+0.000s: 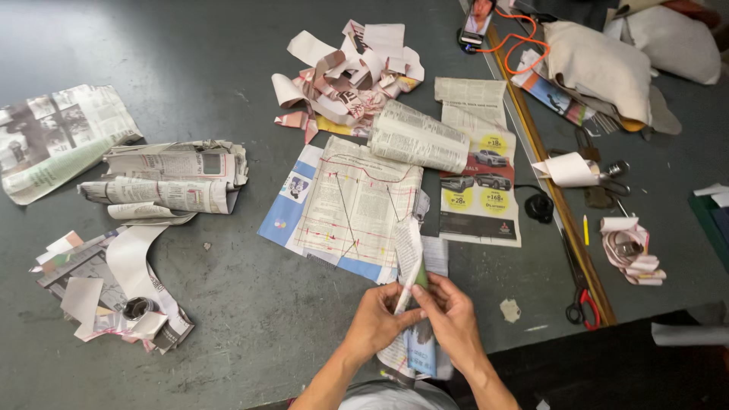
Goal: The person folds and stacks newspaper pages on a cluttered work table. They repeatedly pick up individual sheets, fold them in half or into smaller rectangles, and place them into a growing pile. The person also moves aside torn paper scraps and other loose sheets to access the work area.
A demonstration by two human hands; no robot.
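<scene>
- Both forearms reach in from the lower edge; the left hand (pixel 377 319) and right hand (pixel 452 319) meet above the dark bench (pixel 250 304), fingers pinched together.
- Each grip grasps the same folded newspaper strip (pixel 410 262), thumbs and fingertips pressing its middle.
- The strip stands nearly upright, narrow and creased, its lower part hanging between the wrists.
- It sits just in front of a flat newspaper sheet (pixel 353 201); red-handled scissors (pixel 583 304) lie to the right.

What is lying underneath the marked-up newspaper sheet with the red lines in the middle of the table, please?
Under the marked-up newspaper sheet lies a blue-and-white printed sheet, showing at its left and lower edges. How far it extends beneath, and anything else under there, is covered.
</scene>
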